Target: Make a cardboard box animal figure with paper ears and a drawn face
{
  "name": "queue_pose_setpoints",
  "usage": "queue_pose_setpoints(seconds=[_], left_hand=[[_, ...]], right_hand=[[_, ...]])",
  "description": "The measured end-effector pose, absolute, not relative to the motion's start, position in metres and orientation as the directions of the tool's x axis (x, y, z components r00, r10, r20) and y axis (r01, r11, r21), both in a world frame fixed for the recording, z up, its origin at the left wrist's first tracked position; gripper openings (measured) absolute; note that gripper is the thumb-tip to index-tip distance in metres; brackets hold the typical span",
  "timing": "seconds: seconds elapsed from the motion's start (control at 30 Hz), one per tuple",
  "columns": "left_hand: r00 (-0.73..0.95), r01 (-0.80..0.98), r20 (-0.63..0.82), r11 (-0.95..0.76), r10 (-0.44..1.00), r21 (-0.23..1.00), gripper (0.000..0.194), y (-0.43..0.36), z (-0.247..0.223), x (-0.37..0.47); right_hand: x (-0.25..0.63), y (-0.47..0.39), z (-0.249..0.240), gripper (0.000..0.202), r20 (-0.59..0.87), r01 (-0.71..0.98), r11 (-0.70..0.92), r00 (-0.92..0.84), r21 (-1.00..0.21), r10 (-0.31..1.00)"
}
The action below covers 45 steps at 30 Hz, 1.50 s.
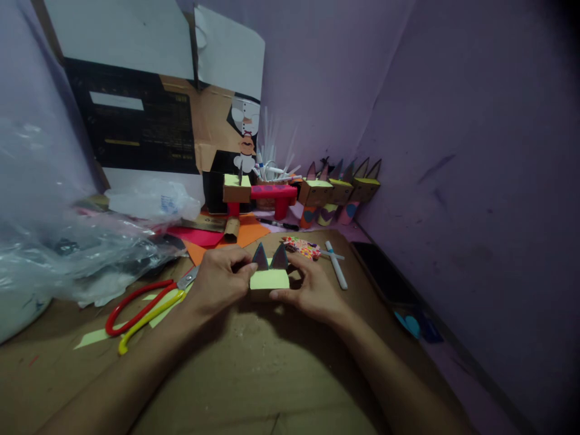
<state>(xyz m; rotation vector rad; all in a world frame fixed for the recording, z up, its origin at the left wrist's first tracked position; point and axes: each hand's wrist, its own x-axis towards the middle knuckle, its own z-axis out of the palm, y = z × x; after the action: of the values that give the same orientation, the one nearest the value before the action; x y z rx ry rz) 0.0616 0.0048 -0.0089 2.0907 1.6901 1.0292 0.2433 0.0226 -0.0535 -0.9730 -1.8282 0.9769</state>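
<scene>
A small cardboard box with a pale yellow-green top sits between my hands over the middle of the brown board. Two dark pointed ears stand up at its far edge. My left hand pinches the left ear near its base, with thumb and forefinger together. On the other side, my right hand holds the box by its right side, the thumb at the near lower corner and the fingers behind the right ear. The underside of the box is hidden.
Red and yellow scissors lie on paper scraps at the left, near clear plastic. A white marker and a patterned wrapper are right of centre. Eared box figures line the back. A dark phone lies right.
</scene>
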Motion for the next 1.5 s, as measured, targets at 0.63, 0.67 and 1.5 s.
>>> queue_pose_setpoints(seconds=[0.63,0.67,1.5], left_hand=[[0.070,0.748,0.344,-0.278,0.936,0.603,0.015,0.005,-0.009,0.061],[0.066,0.748,0.343,-0.274,0.937,0.604,0.015,0.005,-0.009,0.061],[0.293,0.370,-0.040,-0.075,0.955,0.926,0.074,0.011,-0.027,0.036]], right_hand=[[0.244,0.023,-0.055,0.049,0.311,0.250,0.412,-0.361,-0.876,0.879],[0.244,0.023,-0.055,0.049,0.306,0.244,0.407,-0.363,-0.880,0.880],[0.243,0.020,-0.048,0.049,0.233,0.238,0.323,-0.338,-0.916,0.912]])
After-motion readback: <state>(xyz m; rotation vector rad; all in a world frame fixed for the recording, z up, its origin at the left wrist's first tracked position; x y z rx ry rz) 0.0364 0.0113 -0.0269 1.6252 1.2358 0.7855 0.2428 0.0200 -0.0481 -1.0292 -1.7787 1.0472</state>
